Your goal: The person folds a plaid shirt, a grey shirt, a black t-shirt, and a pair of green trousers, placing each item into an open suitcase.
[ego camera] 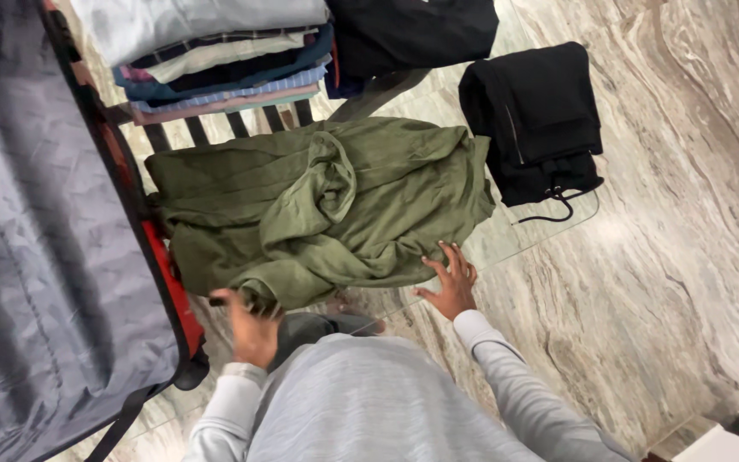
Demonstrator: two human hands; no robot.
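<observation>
An olive-green garment is seen lying rumpled and unfolded on a glass table, directly ahead of both hands. The left hand is set at the garment's near hem, its fingers curled over the edge of the cloth; whether the cloth is actually pinched cannot be told, as the hand is blurred. The right hand is spread wide, fingertips resting at the garment's near right edge.

Beyond the right hand, a black garment is already folded. A stack of folded clothes is seen further ahead of the left hand, and an open suitcase lies just outside that hand. The green piece is judged not yet folded, with smoothing barely begun.
</observation>
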